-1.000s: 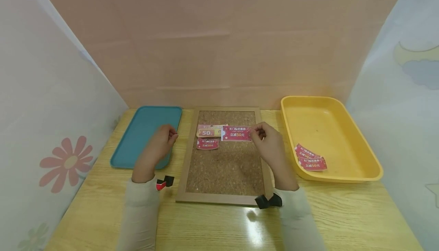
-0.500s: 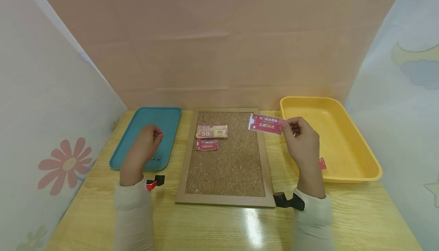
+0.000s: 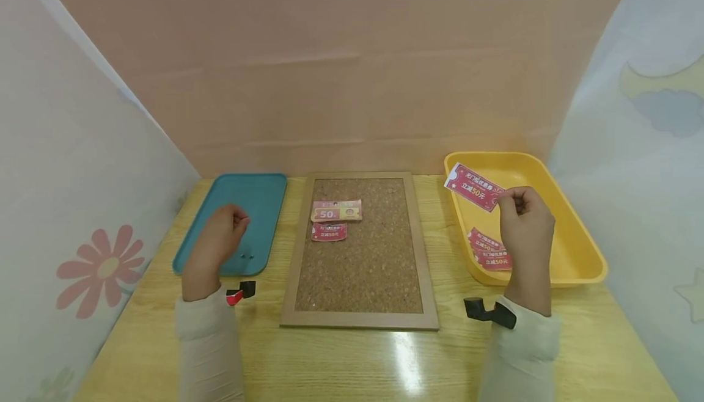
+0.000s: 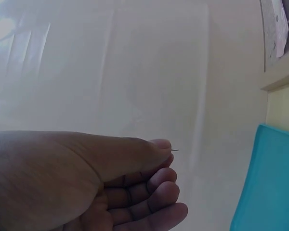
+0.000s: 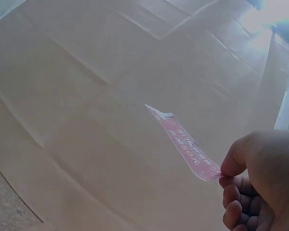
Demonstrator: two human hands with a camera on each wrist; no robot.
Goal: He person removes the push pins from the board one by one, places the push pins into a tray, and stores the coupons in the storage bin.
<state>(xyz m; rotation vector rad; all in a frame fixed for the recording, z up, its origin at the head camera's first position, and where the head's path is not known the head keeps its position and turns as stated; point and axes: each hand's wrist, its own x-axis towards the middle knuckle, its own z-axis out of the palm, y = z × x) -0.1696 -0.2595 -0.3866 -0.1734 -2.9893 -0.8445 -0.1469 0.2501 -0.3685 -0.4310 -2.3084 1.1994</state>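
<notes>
My right hand [image 3: 528, 231] pinches one end of a pink coupon [image 3: 474, 188] and holds it up above the yellow tub [image 3: 596, 267]. The coupon also shows in the right wrist view, bent slightly, its free end pointing away. Over the blue tray [image 3: 266, 206], my left hand [image 3: 214, 243] has thumb and forefinger pressed together. A thin metal point, seemingly that of a thumbtack [image 4: 175, 150], sticks out from between them; its head is hidden. On the cork board [image 3: 374, 267] are a yellow-and-pink coupon [image 3: 337, 211] and, just below it, a smaller pink coupon [image 3: 330, 233].
Two more pink coupons [image 3: 494, 260] lie at the near left corner inside the tub. Tiny shiny tacks [image 3: 247, 256] sit near the tray's front edge. The wooden frame [image 3: 360, 321] borders the board on the table [image 3: 319, 365].
My right hand has carried the pink coupon rightward from over the cork board to above the yellow tub. My left hand has drawn left over the blue tray, uncovering the tacks there.
</notes>
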